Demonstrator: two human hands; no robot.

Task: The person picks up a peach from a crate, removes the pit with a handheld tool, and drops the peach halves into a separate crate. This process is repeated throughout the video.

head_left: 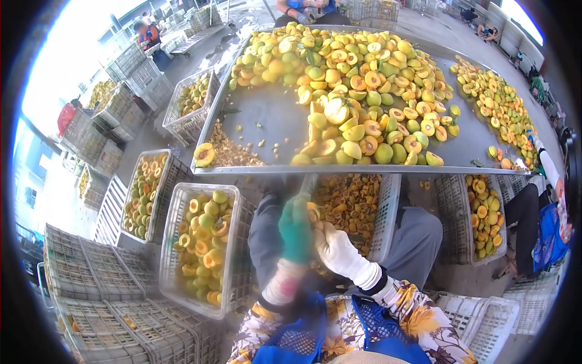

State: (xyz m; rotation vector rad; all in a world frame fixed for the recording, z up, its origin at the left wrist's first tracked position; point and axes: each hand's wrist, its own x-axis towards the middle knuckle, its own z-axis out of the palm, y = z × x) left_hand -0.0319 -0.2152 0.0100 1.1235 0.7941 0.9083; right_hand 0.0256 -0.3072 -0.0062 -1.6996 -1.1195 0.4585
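Note:
My left hand (295,227), in a green glove and smeared by motion, is raised over my lap. Beside it, my right hand (339,250) wears a white glove and has its fingers curled closed. A small piece of yellow-orange fruit (313,212) shows between the two hands; what the right fingers grip is hidden. Under them, between my knees, stands a white crate (390,212) of small orange-brown pieces (345,200). Ahead, a metal table (267,124) carries a heap of whole and halved yellow-green, apricot-like fruit (370,100).
Left of my leg is a crate (168,242) of fruit halves, with another crate (145,233) behind. Stacked crates (103,297) stand lower left. Small pits (233,148) lie on the table's left corner. Another person's arm (548,164) reaches over the table at right.

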